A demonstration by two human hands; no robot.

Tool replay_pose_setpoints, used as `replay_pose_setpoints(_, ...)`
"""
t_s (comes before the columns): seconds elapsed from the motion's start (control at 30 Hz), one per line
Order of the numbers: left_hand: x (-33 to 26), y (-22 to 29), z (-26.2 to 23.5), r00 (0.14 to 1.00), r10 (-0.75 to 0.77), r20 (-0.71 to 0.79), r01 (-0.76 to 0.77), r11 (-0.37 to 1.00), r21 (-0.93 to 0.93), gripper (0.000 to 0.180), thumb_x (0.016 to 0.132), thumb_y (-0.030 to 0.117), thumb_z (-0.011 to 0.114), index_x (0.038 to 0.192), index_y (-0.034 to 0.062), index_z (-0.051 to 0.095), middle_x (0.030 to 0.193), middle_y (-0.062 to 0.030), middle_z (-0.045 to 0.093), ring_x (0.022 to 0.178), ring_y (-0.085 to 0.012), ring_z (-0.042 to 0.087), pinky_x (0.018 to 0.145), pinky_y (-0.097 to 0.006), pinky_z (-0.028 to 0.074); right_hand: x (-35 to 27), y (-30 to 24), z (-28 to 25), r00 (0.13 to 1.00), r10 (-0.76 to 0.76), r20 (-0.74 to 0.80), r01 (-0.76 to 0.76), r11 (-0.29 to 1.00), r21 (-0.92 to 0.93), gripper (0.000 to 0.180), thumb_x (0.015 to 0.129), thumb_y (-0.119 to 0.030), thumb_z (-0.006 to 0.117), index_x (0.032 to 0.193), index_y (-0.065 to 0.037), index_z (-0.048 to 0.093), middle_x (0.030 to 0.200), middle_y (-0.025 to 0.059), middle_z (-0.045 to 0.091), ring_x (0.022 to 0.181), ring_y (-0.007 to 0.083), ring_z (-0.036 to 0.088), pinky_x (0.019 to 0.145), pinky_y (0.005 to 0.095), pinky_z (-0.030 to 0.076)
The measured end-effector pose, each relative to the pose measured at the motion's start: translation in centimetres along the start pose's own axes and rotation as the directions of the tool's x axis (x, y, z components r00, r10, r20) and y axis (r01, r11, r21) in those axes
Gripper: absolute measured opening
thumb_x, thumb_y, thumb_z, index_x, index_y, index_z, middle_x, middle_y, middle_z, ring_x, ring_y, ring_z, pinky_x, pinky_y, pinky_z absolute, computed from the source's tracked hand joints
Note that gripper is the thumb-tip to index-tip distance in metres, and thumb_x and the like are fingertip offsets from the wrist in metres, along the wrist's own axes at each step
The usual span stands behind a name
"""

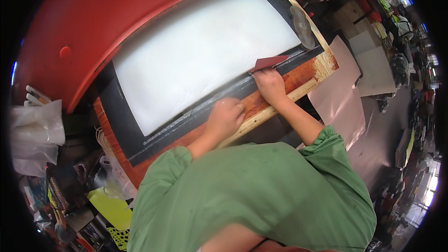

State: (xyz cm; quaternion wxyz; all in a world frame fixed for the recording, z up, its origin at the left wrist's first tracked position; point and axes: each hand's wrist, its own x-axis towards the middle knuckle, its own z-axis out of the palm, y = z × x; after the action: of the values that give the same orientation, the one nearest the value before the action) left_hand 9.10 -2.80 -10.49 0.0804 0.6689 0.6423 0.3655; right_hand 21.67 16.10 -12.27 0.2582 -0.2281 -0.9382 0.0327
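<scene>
A large white board [205,51] lies on a black mat [122,128] over a reddish-brown wooden table [298,75]. At the board's near right edge, my right hand [270,84] is closed on a thin dark red sheet piece [270,62], which stands tilted up against the edge. My left hand [226,115] rests farther left at the mat's near margin, its fingers curled in; whatever they may hold is hidden. A grey sole-shaped piece [303,27] lies by the board's right end.
A big red machine body [70,23] curves over the far left side. Pale pink sheets [338,93] hang or lie at the right of the table. Clear plastic bags [39,130] and a yellow-green sheet [110,208] are at the lower left. My green-sleeved body is against the near edge.
</scene>
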Motion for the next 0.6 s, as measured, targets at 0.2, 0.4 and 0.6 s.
replay_pose_setpoints(0.2, 0.1, 0.1, 0.1, 0.999, 0.014, -0.034, -0.015, 1.000, -0.026, 0.023, 0.072, 0.011, 0.075, 0.094, 0.0077, 0.068, 0.098, -0.0066, 0.064, 0.094, -0.0275, 0.060, 0.081, -0.041, 0.047, 0.4, -1.3, 0.5, 0.995, 0.089, -0.051, -0.087, 0.995, 0.042, 0.009, 0.080, -0.012, 0.070, 0.080, -0.005, 0.064, 0.080, 0.0121, 0.062, 0.081, 0.0331, 0.061, 0.077, 0.0419, 0.050)
replay_pose_setpoints(0.4, 0.2, 0.1, -0.2, 1.000, 0.007, -0.014, -0.008, 1.000, -0.018, 0.021, 0.073, 0.012, 0.074, 0.093, 0.0068, 0.068, 0.097, -0.0069, 0.064, 0.095, -0.0278, 0.061, 0.081, -0.041, 0.047, 0.5, -1.7, -0.9, 0.990, 0.139, 0.033, -0.142, 0.985, 0.100, 0.017, 0.081, -0.013, 0.072, 0.093, -0.002, 0.068, 0.088, 0.0132, 0.066, 0.087, 0.0339, 0.062, 0.082, 0.0417, 0.050)
replay_pose_setpoints(0.6, 0.0, 0.0, -0.5, 1.000, -0.004, 0.005, 0.005, 1.000, -0.022, 0.020, 0.075, 0.014, 0.074, 0.092, 0.0061, 0.068, 0.097, -0.0077, 0.064, 0.095, -0.0281, 0.061, 0.082, -0.041, 0.047, 0.1, -3.8, -2.4, 0.988, 0.148, -0.051, -0.145, 0.988, 0.059, 0.024, 0.081, -0.018, 0.073, 0.098, -0.001, 0.070, 0.093, 0.0157, 0.068, 0.094, 0.0367, 0.063, 0.085, 0.0449, 0.050)
